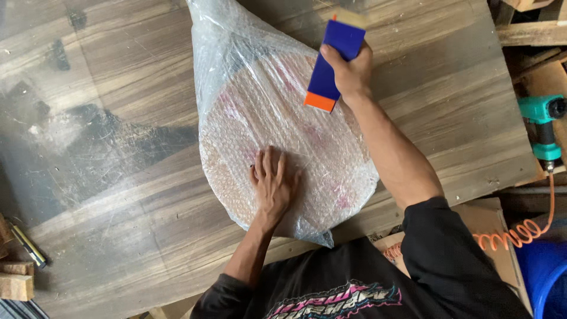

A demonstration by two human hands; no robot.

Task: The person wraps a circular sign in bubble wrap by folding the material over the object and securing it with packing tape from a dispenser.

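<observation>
The left hand (273,184) lies flat with fingers spread, pressing on the bundle (277,130). The right hand (352,74) is closed around a blue tape tool (331,65) with an orange end, at the bundle's upper right edge. The bundle is a round flat thing in bubble wrap and clear plastic, lying mid-desk (118,177). It looks stiff inside, soft and slippery outside, maybe easy to break. Best held by both edges. A green air tool (546,127) lies well apart at the right.

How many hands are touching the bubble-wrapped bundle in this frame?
1. The left hand lies flat on the bubble-wrapped bundle. The right hand grips a blue and orange tool over its upper right edge.
</observation>
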